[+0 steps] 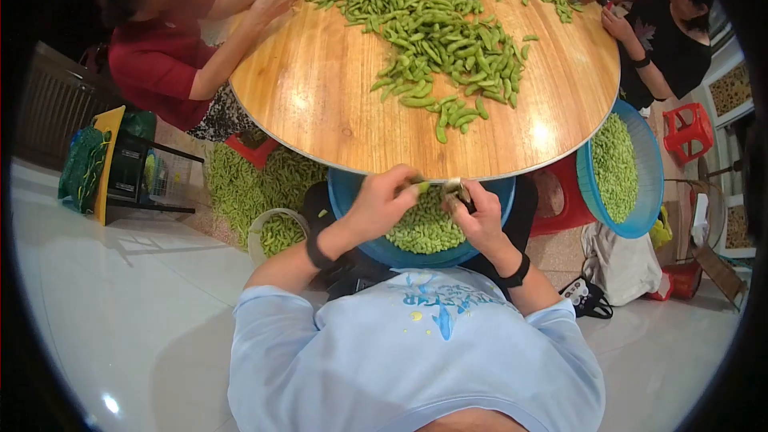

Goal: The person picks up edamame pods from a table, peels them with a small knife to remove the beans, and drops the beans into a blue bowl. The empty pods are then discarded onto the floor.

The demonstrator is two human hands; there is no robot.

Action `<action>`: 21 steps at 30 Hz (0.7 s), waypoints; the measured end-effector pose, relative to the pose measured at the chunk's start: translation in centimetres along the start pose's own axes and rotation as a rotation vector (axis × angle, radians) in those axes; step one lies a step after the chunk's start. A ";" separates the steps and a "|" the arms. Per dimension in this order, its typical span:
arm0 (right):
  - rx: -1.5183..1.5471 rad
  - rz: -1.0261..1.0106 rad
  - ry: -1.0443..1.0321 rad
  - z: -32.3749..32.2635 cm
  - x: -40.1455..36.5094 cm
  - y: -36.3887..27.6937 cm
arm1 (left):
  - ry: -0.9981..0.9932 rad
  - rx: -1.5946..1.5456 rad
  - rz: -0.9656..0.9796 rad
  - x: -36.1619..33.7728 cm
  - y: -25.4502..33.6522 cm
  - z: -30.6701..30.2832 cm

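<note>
My left hand (386, 202) is closed, with a green soybean pod (422, 187) pinched between thumb and fingers. Just to its right, my right hand (480, 220) is wrapped round a small shiny metal tool (454, 186) with a dark handle; its exact kind is too small to make out. Both hands are close together at the near edge of the round wooden table (320, 112). Under them, a blue basin (372, 252) holds many green pods (428, 224). On the tabletop lies a large heap of soybean pods (416, 8), with a small cluster nearest me.
A person in red (160, 64) sits at the left, and a person in black (668, 40) works at the right. Another blue basin (648, 196) of pods stands right. Pods (240, 192) cover the floor at left beside a pale bucket (258, 244). Red stools (688, 132) stand around.
</note>
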State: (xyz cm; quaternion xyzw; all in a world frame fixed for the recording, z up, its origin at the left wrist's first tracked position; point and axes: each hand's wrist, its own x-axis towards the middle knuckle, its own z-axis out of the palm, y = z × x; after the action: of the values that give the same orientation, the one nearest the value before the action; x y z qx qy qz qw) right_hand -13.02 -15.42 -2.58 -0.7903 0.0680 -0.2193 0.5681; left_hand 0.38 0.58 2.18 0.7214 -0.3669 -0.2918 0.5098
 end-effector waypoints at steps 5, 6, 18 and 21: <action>-0.001 0.066 -0.175 -0.4 -0.8 -0.5 | -0.141 1.018 0.085 -3.1 2.7 -7.2; 0.000 0.056 -0.175 -0.2 -0.7 -0.6 | -0.064 1.074 0.166 -3.1 2.9 -7.6; 0.922 0.592 -0.155 1.6 -1.7 -0.9 | 0.271 0.949 0.293 14.2 -4.8 -8.7; 0.933 0.639 -0.150 1.6 -1.8 -1.5 | 0.284 0.829 0.190 13.7 -4.4 -9.4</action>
State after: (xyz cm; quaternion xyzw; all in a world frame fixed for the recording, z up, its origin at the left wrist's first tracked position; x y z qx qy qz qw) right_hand -14.20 -12.85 -2.06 -0.4095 0.1590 0.0133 0.8983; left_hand 16.53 -4.92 0.24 0.8607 -0.4439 0.0303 0.2475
